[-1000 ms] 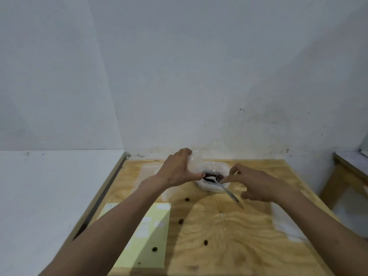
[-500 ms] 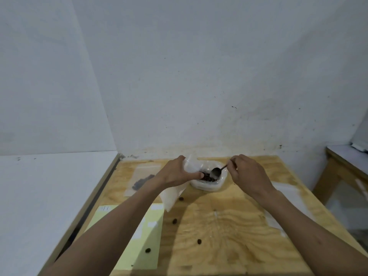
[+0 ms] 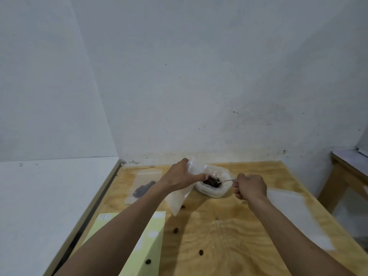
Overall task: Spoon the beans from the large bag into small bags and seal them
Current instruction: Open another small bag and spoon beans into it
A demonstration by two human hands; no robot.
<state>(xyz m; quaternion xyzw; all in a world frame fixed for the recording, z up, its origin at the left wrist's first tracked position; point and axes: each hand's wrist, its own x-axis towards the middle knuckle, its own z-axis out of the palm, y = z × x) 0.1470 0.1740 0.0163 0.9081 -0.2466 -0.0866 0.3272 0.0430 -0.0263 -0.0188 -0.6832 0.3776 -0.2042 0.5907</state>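
The left hand (image 3: 180, 177) grips an empty small clear bag (image 3: 180, 196) by its mouth, holding it up just beside the open large bag (image 3: 214, 187) at the far middle of the plywood table (image 3: 229, 236), probably so a spoonful travels a short way. The right hand (image 3: 250, 186) is closed around the handle of a metal spoon (image 3: 224, 181) whose bowl sits among the dark beans (image 3: 211, 181) in the large bag, apparently loading a scoop. One filled small bag (image 3: 144, 186) lies flat to the far left, and stray beans (image 3: 201, 252) dot the near tabletop beside a yellow sheet (image 3: 143, 246), so spilling looks a real risk.
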